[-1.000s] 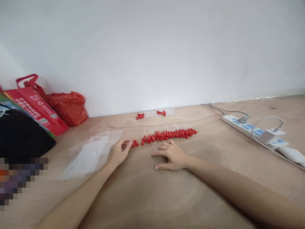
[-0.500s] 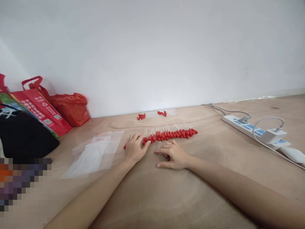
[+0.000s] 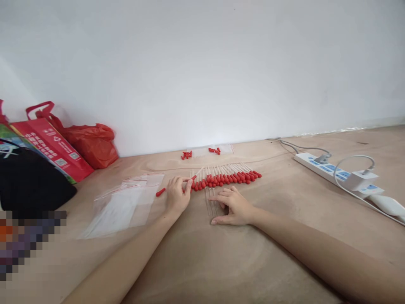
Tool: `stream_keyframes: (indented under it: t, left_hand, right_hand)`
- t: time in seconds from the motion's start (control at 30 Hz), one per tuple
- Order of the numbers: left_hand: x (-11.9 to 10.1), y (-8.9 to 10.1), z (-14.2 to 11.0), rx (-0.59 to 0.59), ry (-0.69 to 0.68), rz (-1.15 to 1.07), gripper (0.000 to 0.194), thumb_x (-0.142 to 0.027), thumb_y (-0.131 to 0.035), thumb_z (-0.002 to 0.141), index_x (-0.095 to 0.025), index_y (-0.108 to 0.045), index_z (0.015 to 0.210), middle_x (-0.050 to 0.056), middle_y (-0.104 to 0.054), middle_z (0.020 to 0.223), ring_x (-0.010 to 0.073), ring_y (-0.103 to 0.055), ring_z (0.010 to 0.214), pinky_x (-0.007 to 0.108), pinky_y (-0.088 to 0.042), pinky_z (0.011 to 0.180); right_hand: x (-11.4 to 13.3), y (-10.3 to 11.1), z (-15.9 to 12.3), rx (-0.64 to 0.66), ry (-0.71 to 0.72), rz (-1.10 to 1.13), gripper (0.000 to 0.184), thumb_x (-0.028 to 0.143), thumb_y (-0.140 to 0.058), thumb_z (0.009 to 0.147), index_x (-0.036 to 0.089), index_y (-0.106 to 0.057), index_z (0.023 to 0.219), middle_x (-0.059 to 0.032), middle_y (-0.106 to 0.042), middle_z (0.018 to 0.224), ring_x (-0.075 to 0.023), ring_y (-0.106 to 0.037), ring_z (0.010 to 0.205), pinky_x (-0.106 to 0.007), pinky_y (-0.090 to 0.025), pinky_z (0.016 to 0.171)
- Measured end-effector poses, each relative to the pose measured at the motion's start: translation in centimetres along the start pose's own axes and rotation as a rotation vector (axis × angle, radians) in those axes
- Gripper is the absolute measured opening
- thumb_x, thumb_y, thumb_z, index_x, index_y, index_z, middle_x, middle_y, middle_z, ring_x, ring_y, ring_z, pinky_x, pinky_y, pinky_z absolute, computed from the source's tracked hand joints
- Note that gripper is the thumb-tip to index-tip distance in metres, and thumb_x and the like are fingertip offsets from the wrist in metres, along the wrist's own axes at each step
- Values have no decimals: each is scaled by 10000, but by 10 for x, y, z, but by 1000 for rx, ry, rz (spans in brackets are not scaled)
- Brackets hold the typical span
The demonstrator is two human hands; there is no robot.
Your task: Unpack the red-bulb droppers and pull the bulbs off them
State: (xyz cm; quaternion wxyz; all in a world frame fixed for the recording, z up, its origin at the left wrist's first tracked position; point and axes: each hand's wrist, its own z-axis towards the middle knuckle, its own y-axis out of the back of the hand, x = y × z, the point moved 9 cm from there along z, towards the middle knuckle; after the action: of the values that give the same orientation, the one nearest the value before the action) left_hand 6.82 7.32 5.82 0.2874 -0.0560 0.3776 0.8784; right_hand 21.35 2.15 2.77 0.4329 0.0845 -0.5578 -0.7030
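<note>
My left hand (image 3: 179,195) pinches a dropper (image 3: 194,177) by its red rubber bulb, between thumb and index finger. Its clear tube tilts up to the right over the left end of a row of red-bulbed droppers (image 3: 226,179). Beside the left hand's outer side lies one loose red rubber bulb (image 3: 160,192). Several bare glass tubes (image 3: 209,204) lie side by side in front of the row. My right hand (image 3: 236,206) rests over them, thumb and index finger spread apart, with the index fingertip at the tubes; its other fingers are curled.
Clear zip bags (image 3: 126,204) lie at the left. Farther back, small red bulbs (image 3: 186,155) lie by another clear bag (image 3: 226,148) near the wall. A power strip (image 3: 338,174) with a charger and cables is at the right. Red bags (image 3: 90,143) and a black bag (image 3: 33,181) stand left.
My left hand has closed its thumb and index finger on a dropper bulb and tilted that dropper off the row's left end. The right hand has stayed nearly still over the tubes.
</note>
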Motion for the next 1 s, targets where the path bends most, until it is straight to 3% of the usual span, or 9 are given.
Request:
stream_keyframes:
  t: [0.1,0.2,0.3,0.43,0.57,0.77,1.0]
  left_hand:
    - [-1,14,-10,-34,-8,-101,193,-308,-424,837,-163,-546,806,43,-588,757,181,-538,746,313,-427,697]
    - [-15,19,-22,64,-96,-172,173,-305,-426,846,-176,-542,843,30,-599,782,164,-546,745,300,-432,695]
    - [-36,20,-31,173,-240,-222,137,-272,-433,849,-188,-540,863,28,-611,820,160,-548,794,306,-426,742]
    - [-50,18,-36,235,-336,-271,108,-249,-450,843,-190,-539,862,28,-624,823,157,-549,796,309,-424,758]
    - [-52,15,-37,279,-335,-293,120,-248,-440,846,-195,-548,858,34,-632,842,162,-554,821,323,-421,784]
    - [-62,7,-41,344,-397,-231,286,-326,-492,819,-185,-533,1066,72,-616,1014,195,-517,977,353,-397,865]
    - [-72,11,-48,300,-506,-185,161,-285,-492,836,-203,-622,788,4,-665,734,149,-557,754,327,-389,775]
  right_hand:
    - [-4,6,-2,-89,-27,44,591,591,-586,644,213,-523,1093,-16,-583,757,-158,-506,733,-303,-302,694]
    - [-16,25,-10,-343,-104,95,542,546,-589,669,178,-500,1057,-55,-565,857,-164,-501,762,-307,-363,701]
    - [-22,43,-20,-557,-119,47,611,539,-621,641,161,-466,1095,-110,-526,992,-209,-478,912,-334,-387,761]
    - [-11,36,-15,-422,27,-70,526,496,-583,714,213,-481,1146,-82,-552,1058,-204,-466,984,-366,-322,858]
    - [-3,23,-12,-305,108,-123,245,379,-462,840,248,-598,997,-14,-622,769,-145,-506,802,-375,-260,882]
    - [8,18,-11,-281,135,-172,267,346,-408,866,225,-641,909,-9,-572,623,-130,-462,683,-357,-266,844]
    - [22,17,-15,-285,201,-178,248,293,-414,860,204,-641,814,-3,-549,580,-128,-436,665,-350,-263,812]
